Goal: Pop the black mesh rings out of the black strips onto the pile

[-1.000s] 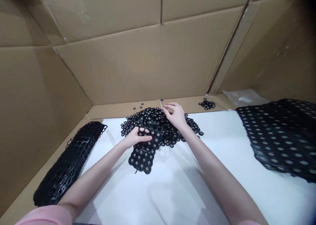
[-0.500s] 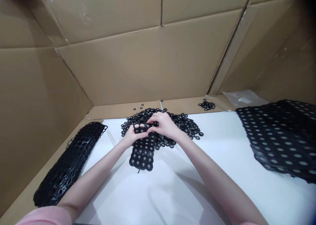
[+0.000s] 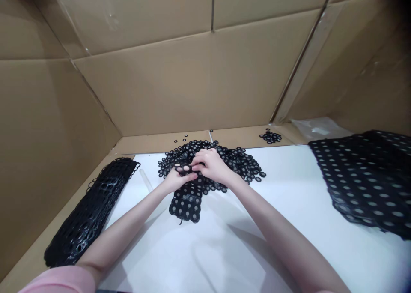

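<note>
A narrow strip of black rubber sheet (image 3: 185, 204), patterned with rows of light round spots, hangs down toward me over the white surface. My left hand (image 3: 177, 179) is closed around its upper end, with the thumb on the near side and fingertips showing at the strip. Against that same end, my right hand (image 3: 212, 166) pinches with thumb and fingers; whatever is between its fingertips is too small to make out. Just behind and under both hands spreads a heap of loose black rubber rings (image 3: 242, 163).
Black perforated rubber sheets (image 3: 93, 211) lie stacked at the left. Larger spotted black sheets (image 3: 366, 177) cover the right side. A small ring cluster (image 3: 270, 136) and a clear plastic bag (image 3: 321, 128) lie near the back cardboard wall (image 3: 180, 83). A pale strip (image 3: 146, 180) is left of my hands.
My hands have closed in on each other at the strip's upper end, and that end has tilted so fewer of its spots show. The view has shifted slightly.
</note>
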`<state>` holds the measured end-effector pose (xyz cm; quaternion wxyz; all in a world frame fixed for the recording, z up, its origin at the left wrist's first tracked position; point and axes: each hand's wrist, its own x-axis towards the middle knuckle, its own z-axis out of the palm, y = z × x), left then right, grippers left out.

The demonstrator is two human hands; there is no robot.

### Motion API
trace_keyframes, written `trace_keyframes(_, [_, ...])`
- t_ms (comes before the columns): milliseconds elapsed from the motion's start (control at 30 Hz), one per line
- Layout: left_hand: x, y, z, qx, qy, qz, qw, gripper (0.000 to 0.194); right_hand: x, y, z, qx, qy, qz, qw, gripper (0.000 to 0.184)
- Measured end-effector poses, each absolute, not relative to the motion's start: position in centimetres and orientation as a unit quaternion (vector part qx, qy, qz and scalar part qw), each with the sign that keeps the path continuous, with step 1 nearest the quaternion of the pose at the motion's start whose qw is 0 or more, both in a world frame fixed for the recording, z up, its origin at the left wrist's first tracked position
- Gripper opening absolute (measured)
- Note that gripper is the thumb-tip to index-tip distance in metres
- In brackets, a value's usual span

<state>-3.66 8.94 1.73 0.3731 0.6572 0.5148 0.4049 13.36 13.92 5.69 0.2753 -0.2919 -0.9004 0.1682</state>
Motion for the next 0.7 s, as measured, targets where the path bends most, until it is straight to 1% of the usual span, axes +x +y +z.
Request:
trace_keyframes(67, [-3.9,8.9,1.6,0.657,0.509,0.402,0.384,0.017,13.4,14.1,5.6,-0.293,-0.893,0.185,0.287,0.018])
trace_keyframes(133, [-4.0,8.9,1.5,0.648,0.505,0.408,0.398,0.023,13.6,14.2,5.6,-0.288,-0.885,0.203,0.305,0.020])
trace_keyframes(167, [-4.1,8.9,1.5,0.642,0.505,0.413,0.402,0.024,13.8,14.3,5.7,-0.278,-0.883,0.212,0.312,0.018])
trace_keyframes(267, [-4.0,8.8,1.7,0.628,0.492,0.431,0.422,0.022,14.3,14.5,6.2,-0.244,-0.888,0.230,0.314,0.005])
trace_keyframes(333, [-4.0,8.7,1.9,0.624,0.480,0.433,0.438,0.024,14.6,14.6,6.4,-0.235,-0.889,0.245,0.308,0.010])
trace_keyframes(500, [-4.3,8.7,1.9,0.623,0.484,0.427,0.442,0.026,14.4,14.7,6.0,-0.234,-0.859,0.328,0.316,0.013])
trace_keyframes(700, [-5.2,9.0,1.7,0.636,0.477,0.417,0.440,0.025,14.1,14.9,5.2,-0.222,-0.828,0.401,0.324,0.010])
